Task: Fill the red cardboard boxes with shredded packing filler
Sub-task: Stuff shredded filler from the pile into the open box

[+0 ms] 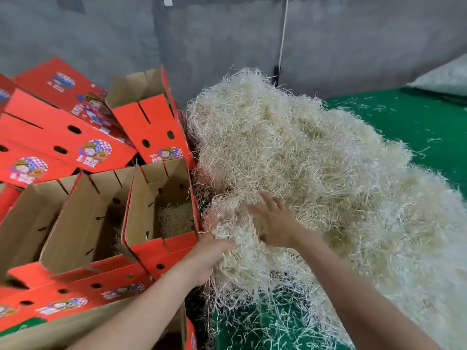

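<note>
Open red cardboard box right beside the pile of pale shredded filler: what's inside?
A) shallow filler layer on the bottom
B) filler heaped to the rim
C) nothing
A: pale shredded filler covers only the bottom of the open red cardboard box; its brown inner walls show bare above.

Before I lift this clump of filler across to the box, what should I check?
1. Grip of the left hand on the clump: fingers buried in the strands, cannot tell.
2. Hold of the right hand: fingers spread on top of the clump, ok.
3. Top of the nearest open box: flaps up, mouth open, ok.
4. Room in that box: only a low layer of filler on its bottom, ok.
5. Clump free of the pile: strands run into the pile and trail down, not ok.
</note>
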